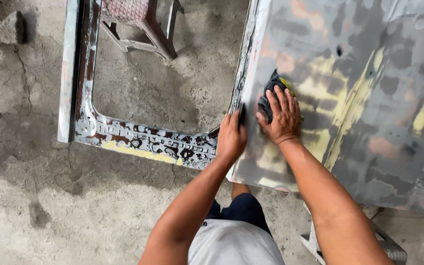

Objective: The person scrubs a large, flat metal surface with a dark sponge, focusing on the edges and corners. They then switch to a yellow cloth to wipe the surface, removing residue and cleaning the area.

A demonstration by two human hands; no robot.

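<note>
Sanding pad (pixel 272 86), dark with a yellow edge, lay flat on the outer skin of a car door panel (pixel 369 98), near the panel's left border and below the window opening's corner. Right hand (pixel 281 117) covered most of it, palm down, fingers spread and pressed onto the pad, so that only its upper end showed beyond the fingertips. Left hand (pixel 231 136) sat just beside the right, curled over the panel's edge, thumb and fingers closed around the rim; a thin dark strip showed between the two hands, kind not discernible.

Door panel: grey metal, stripped and mottled, with patches of yellow, pink and darker grey filler or primer; laid roughly level and filling the right half of the view. Window frame (pixel 82 98) of the same door extended to the left, its lower rail blotched black, white and yellow.

Surroundings: cracked, stained concrete floor (pixel 35 196) beneath; a reddish plastic stool (pixel 138 22) seen through the window opening; a lump of stone (pixel 7 28) at the upper left corner; part of a metal stand (pixel 393 248) under the panel, lower right. Person's dark shorts (pixel 241 208) and grey shirt (pixel 234 243) visible at bottom centre.
</note>
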